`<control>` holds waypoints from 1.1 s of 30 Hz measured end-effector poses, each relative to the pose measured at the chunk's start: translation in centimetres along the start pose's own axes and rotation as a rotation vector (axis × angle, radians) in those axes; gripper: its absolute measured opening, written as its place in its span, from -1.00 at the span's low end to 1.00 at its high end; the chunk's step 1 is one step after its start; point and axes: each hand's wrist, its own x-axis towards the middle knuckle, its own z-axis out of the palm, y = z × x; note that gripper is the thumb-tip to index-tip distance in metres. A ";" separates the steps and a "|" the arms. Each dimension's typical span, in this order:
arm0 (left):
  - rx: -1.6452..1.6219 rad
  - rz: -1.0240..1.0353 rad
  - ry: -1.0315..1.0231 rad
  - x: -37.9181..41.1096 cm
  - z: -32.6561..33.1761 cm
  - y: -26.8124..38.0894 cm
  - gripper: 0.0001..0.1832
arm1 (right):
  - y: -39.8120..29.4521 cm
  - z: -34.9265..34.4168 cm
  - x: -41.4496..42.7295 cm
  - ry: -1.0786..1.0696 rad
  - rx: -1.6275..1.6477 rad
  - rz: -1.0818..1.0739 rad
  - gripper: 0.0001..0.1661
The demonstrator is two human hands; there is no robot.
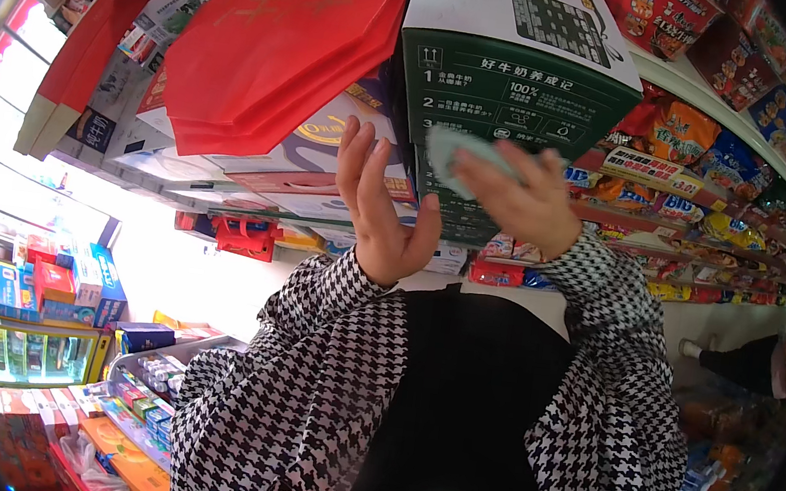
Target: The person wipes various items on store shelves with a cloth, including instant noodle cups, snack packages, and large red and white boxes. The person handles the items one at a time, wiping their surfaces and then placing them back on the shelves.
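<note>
My right hand holds a pale green cloth, both blurred, in front of the dark green side of a milk carton box. My left hand is raised with its fingers apart and nothing in it. It is near the lower part of the stacked boxes. Red paper gift bags lie folded on top of the boxes, left of the green and white box. Below them are purple and white drink cartons.
Shelves of packaged noodles and snacks run along the right. Another person's dark-clad leg shows at the far right. At left stand a lit display case, piled boxes and an orange carton.
</note>
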 end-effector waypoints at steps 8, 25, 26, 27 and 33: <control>-0.257 -0.180 0.029 -1.8 0.9 0.3 -0.20 | 3.4 -3.9 3.9 0.204 -0.123 0.266 -0.66; -0.122 -0.394 -0.120 -7.2 -1.6 0.1 -0.25 | -3.6 3.2 -7.7 -0.283 0.242 -0.119 -0.53; -0.123 -0.397 -0.111 -7.5 -1.6 -0.1 -0.25 | -2.4 2.4 -6.5 -0.159 0.130 -0.144 -0.53; -0.135 -0.413 -0.096 -7.7 -1.6 -0.1 -0.26 | -1.5 1.5 -4.7 -0.109 0.089 -0.087 -0.57; -0.365 -0.568 -0.064 -8.6 -1.4 0.0 -0.25 | 0.6 -1.4 2.0 0.051 -0.127 0.136 -0.56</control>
